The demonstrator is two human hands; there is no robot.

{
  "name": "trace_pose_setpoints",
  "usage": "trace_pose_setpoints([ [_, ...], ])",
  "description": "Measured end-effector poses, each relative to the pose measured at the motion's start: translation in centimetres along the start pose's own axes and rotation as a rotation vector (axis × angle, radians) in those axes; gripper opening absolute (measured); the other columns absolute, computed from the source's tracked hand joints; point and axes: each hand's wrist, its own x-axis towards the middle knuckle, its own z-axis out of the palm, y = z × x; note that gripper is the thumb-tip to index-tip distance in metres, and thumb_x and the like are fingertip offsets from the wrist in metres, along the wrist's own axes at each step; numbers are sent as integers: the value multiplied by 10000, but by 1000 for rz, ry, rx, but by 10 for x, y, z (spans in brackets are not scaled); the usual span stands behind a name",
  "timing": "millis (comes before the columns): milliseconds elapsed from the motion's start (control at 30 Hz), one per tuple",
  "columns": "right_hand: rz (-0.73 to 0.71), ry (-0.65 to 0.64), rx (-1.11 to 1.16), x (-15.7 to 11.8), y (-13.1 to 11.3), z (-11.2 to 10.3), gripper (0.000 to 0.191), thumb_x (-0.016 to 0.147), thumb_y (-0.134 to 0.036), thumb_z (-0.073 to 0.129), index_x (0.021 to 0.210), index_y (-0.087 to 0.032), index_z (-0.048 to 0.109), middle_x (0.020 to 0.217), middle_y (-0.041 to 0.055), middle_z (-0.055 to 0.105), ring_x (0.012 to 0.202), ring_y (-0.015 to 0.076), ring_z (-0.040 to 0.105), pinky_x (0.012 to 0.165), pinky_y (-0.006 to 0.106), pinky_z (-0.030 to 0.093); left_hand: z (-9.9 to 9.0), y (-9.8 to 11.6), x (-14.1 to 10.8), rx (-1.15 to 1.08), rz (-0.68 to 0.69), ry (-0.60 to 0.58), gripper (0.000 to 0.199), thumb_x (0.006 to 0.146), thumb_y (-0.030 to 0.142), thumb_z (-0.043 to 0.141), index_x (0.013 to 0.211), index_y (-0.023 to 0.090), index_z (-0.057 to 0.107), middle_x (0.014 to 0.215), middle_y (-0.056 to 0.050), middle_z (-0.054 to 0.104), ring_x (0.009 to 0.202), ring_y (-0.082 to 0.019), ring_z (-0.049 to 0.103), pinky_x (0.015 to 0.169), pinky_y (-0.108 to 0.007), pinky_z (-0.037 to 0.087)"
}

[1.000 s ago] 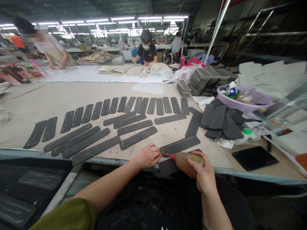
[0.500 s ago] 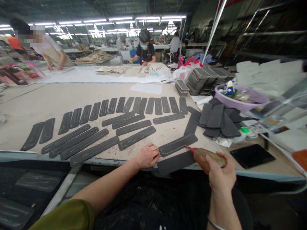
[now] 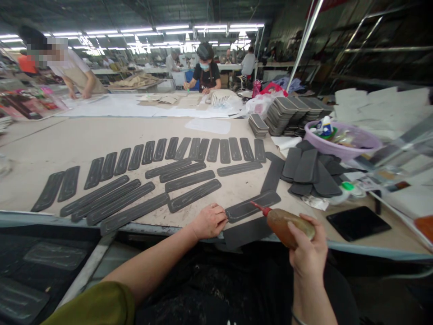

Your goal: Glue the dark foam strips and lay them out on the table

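Your right hand (image 3: 307,243), closed around the bottle (image 3: 287,228), lies to the right of the strip (image 3: 252,206); the red nozzle (image 3: 260,208) points left over the strip's upper face, though contact cannot be told. Your left hand (image 3: 210,221), fingers bent and bunched, is at the strip's left end; whether it pinches the strip cannot be told. The strip thus lies between your hands, on the worktop (image 3: 135,131). A dark sheet (image 3: 245,232) lies on the near side of the strip, at the worktop's edge, below the nozzle.
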Motion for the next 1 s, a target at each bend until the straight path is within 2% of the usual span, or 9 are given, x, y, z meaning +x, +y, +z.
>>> trace_pose_setpoints([
  [133, 136, -236, 24, -10, 2, 8, 534, 589, -412, 767, 1029, -199, 554, 868, 23, 600, 746, 198, 565, 677, 319, 444, -1, 1, 1, 2, -4, -3, 250, 924, 256, 427, 837, 165, 642, 812, -64, 611, 791, -168, 557, 798, -335, 440],
  [267, 141, -300, -124, -12, 7, 11, 522, 595, -449, 749, 1017, -192, 580, 856, 19, 606, 728, 197, 559, 671, 321, 441, -2, 1, 1, 11, -3, -5, 254, 923, 265, 430, 818, 166, 638, 806, -63, 608, 793, -170, 554, 797, -333, 443],
  [367, 90, -154, -234, -5, 7, 8, 512, 614, -480, 727, 1014, -191, 588, 848, 18, 605, 735, 208, 556, 682, 335, 438, -2, 1, 1, 9, -6, -6, 242, 920, 265, 439, 834, 167, 643, 817, -62, 612, 805, -172, 553, 800, -332, 444],
  [467, -105, 89, -403, 3, 7, 5, 488, 637, -466, 714, 1019, -187, 598, 923, 33, 591, 812, 222, 551, 756, 359, 425, -2, 1, 1, -3, -8, -10, 219, 913, 260, 454, 860, 167, 646, 837, -58, 617, 812, -168, 559, 816, -334, 443],
  [533, -189, 177, -436, 7, 8, 4, 492, 641, -454, 716, 1031, -181, 597, 976, 41, 576, 857, 228, 546, 794, 367, 417, -2, 1, 1, -8, -11, -6, 209, 910, 261, 463, 865, 170, 645, 840, -56, 620, 814, -166, 563, 821, -334, 444],
  [667, -101, 118, -258, 7, 13, 6, 534, 643, -483, 720, 1058, -177, 583, 961, 36, 583, 842, 229, 557, 781, 375, 431, -3, 2, 2, -24, -32, 4, 201, 892, 319, 509, 859, 170, 639, 836, -58, 622, 831, -174, 571, 811, -335, 450],
  [767, -74, 69, -278, 4, 14, 7, 521, 629, -488, 728, 1033, -186, 595, 929, 29, 594, 813, 228, 558, 759, 371, 433, -3, 2, 3, -29, -50, -6, 206, 877, 351, 534, 856, 169, 627, 835, -58, 623, 831, -179, 572, 811, -338, 451],
  [933, -164, 203, -423, 8, 10, 5, 484, 640, -439, 722, 1035, -189, 599, 973, 29, 577, 854, 233, 550, 803, 383, 430, -2, 3, 4, -24, -82, -15, 204, 885, 350, 525, 869, 171, 621, 858, -61, 618, 853, -191, 565, 825, -349, 444],
  [1000, -184, 270, -397, 12, 10, 4, 502, 633, -435, 729, 1045, -182, 592, 974, 34, 572, 864, 240, 552, 822, 399, 437, -1, 3, 5, -13, -92, -11, 192, 886, 331, 519, 885, 170, 623, 866, -65, 612, 855, -193, 560, 821, -350, 447],
])
